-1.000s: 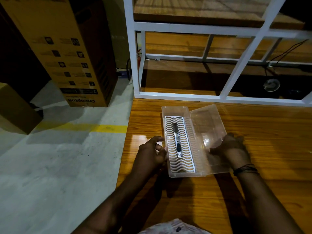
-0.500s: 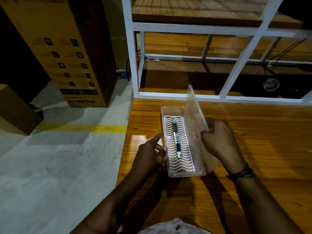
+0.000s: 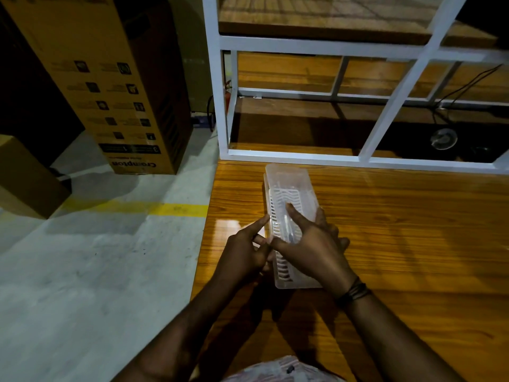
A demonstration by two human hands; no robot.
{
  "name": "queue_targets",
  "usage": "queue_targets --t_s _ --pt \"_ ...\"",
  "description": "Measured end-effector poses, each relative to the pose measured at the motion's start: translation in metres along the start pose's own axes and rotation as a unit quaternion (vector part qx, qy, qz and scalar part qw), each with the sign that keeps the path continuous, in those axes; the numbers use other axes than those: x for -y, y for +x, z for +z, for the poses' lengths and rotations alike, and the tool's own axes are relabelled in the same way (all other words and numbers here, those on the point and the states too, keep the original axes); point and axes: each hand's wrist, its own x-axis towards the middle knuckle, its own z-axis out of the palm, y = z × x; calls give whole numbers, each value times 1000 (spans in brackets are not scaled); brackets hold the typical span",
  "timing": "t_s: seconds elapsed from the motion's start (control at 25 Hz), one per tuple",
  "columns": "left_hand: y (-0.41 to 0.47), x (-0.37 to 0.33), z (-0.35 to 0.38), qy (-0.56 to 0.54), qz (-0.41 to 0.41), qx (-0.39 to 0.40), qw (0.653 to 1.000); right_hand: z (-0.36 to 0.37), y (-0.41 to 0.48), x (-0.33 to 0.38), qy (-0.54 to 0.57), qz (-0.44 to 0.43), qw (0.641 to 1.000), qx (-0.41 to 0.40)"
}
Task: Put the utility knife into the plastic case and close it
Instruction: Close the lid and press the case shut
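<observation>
The glossy orange-brown wooden table (image 3: 385, 244) carries the long translucent plastic case (image 3: 289, 188) near its 9 o'clock edge. Half a second ago the clear lid stood upright on its hinge; now it lies folded over the white ribbed tray, so closing looks nearly done, with only the latch side left to press. The right hand (image 3: 311, 249) lies spread flat on the lid, pushing down. The left hand (image 3: 245, 252) braces the case's 9 o'clock wall, forefinger extended. The slim grey utility knife (image 3: 286, 230) shows dimly inside, under the lid.
</observation>
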Motion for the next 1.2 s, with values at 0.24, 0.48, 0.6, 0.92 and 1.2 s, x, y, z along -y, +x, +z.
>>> queue_targets --t_s 0.24,0.48,0.6,0.92,1.2 --pt "-3 0 -1 -3 16 5 1000 6 -3 3 -43 -2 999 -13" --pt "-6 3 -3 -108 -54 7 993 3 -5 -8 -10 -29 999 -17" --pt "-13 7 -7 -104 -98 7 990 -7 -5 -29 131 -29 989 -65" --pt "-45 15 -5 -86 -143 72 983 -13 -39 -80 419 131 896 73" --pt "-50 9 -6 -86 -105 82 987 -4 -45 -90 558 122 816 92"
